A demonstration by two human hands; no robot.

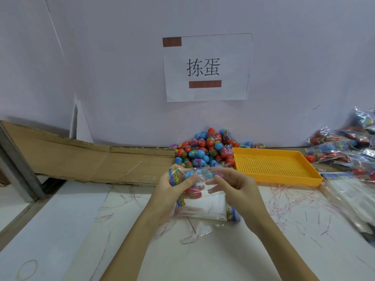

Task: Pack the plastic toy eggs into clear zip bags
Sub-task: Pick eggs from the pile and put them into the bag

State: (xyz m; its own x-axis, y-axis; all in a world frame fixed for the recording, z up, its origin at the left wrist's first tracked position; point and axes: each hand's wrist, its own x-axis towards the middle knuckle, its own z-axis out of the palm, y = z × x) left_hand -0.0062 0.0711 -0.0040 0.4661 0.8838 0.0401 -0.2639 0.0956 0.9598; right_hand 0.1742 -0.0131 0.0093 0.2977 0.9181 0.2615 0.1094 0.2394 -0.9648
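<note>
From my seat the bench (60,230) fills the lower view, white and littered with thin red strips. Against the wall sits the heap of toy eggs (207,148), red, blue and pink, just left of an empty orange tray (274,165). Filled bags (341,151) are stacked at the far right, and a pile of flat unused ones (349,195) lies in front of them.

The clear zip bag (203,201) I'm working on is held up between both hands, just short of the heap, its lower half sagging toward the bench. A few eggs (192,191) sit inside near the top, red, blue and pink; I can't count them through the film.

My left hand (174,191) is clamped on the bag's left edge, thumb across the front. My right hand (229,183) pinches the upper rim, fingers curled over the film.

I judge the film to be soft, light and slippery, so the printed edge strip and the zip rim are the places to hold. The eggs look hard, smooth and light; they will roll and shift, so the mouth should stay uppermost.
</note>
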